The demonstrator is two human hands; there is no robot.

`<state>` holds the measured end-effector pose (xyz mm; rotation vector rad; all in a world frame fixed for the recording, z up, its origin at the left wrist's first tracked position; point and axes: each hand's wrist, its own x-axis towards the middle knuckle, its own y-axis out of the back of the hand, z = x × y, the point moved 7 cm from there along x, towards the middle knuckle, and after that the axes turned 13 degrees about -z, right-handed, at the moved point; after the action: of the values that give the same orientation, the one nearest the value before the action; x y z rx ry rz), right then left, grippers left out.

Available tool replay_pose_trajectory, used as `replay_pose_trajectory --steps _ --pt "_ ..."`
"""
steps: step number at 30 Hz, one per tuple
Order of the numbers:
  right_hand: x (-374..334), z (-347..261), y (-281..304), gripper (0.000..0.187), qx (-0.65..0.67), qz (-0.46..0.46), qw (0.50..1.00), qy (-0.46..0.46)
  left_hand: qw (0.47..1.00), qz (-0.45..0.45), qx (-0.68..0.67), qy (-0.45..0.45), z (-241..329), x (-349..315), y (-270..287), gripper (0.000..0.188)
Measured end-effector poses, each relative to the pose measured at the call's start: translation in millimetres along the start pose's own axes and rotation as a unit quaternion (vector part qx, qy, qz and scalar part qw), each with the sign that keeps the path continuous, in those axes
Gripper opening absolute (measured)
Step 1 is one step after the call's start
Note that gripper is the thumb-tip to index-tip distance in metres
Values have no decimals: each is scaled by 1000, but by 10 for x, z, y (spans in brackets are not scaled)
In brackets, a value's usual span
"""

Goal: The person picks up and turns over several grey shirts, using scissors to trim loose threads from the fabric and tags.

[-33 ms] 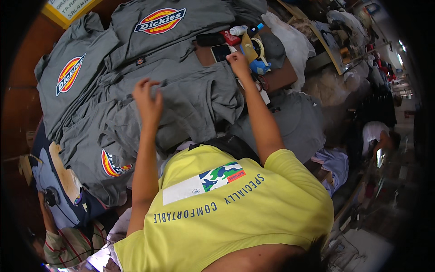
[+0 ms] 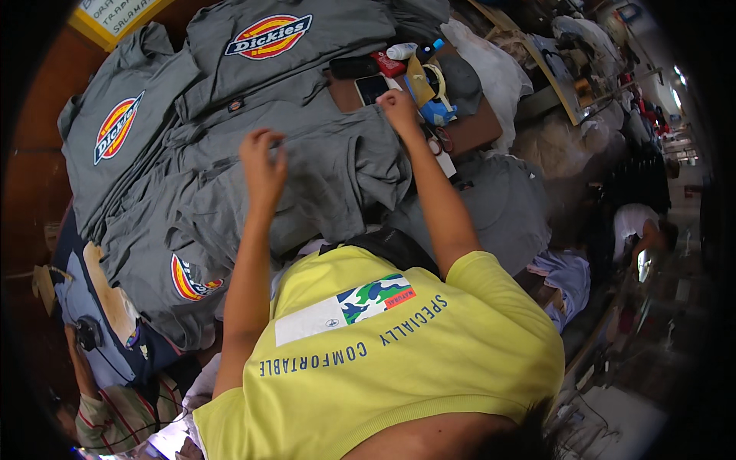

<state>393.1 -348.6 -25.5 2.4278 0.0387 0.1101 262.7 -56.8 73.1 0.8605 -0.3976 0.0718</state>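
Observation:
A rumpled grey T-shirt [image 2: 322,165] is spread over other grey garments in front of me. Its far right corner runs up to my right hand [image 2: 399,113], whose fingers are closed at the cloth's edge, close to a dark-screened phone [image 2: 371,90]. Above the left part of the same shirt is my left hand [image 2: 263,170], with bent fingers, thumb apart, and nothing visible in it. Whether its fingertips touch the cloth is hard to tell.
Grey shirts with a large oval print [image 2: 270,36] cover the far side. At the back right, a brown board [image 2: 479,126] carries a bottle [image 2: 402,51], tape rolls, scissors [image 2: 443,139] and a dark cap [image 2: 462,86]. Another person's arm [image 2: 82,360] shows at lower left.
My left hand has shifted a little to the right over the shirt, and its fingers are more bent. My right hand has hardly moved.

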Motion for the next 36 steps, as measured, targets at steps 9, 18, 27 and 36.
replay_pose_trajectory --steps 9,18,27,36 --pt "-96 26 -217 10 -10 11 1000 10 979 -154 -121 -65 354 622 -1564 31" --pt "-384 -125 -52 7 512 -142 845 -56 942 -172 -278 69 285 639 -1687 35" --pt "-584 -552 211 8 417 -144 896 47 873 -168 -448 99 231 366 -1482 46" --pt "-791 -636 -63 11 481 -188 856 -39 812 -187 -548 74 597 228 -1235 51"
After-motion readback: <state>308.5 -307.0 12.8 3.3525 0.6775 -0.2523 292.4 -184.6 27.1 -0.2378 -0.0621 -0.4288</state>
